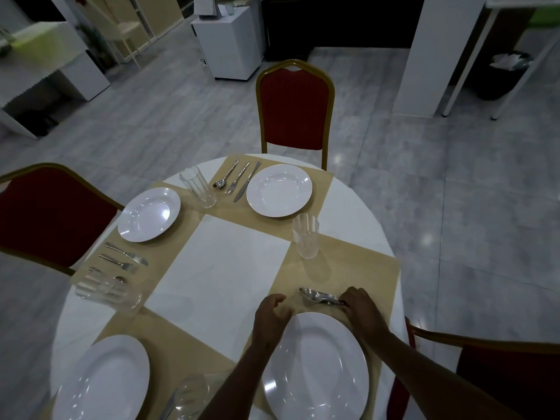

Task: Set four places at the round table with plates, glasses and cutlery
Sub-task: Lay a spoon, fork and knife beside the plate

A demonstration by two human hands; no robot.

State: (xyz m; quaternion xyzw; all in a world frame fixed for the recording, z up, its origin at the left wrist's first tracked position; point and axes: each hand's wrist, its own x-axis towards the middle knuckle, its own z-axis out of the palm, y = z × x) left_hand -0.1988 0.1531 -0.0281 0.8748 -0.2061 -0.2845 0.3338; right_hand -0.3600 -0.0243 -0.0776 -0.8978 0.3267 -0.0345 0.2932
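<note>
Four white plates were laid on tan placemats around the round table (348, 204); no writing or label could be read on anything. At the far left, a glass (107, 291) was blurred and hard to make out, with a spoon (116, 277) partly hidden behind it, then a fork (116, 262) and a knife (126, 254) beside the left plate (149, 214). Low on the left, the near-left plate (103, 381) was cut off by the frame edge, and next to it a blurred glass (191, 392) and what was perhaps a knife (167, 406) could barely be told. At the far place, an upright empty glass (198, 186), a spoon (225, 174), a fork (238, 178) and a knife (247, 181) were set beside the far plate (278, 190). The left hand (271, 313) was held with loosely curled fingers, gripping nothing, over the rim of the near-right plate (316, 365). Another empty glass (306, 236) stood beyond that plate. A bundle of cutlery (318, 297), a spoon bowl foremost, was gripped by the right hand (362, 307) on the placemat (372, 268) just beyond the plate.
</note>
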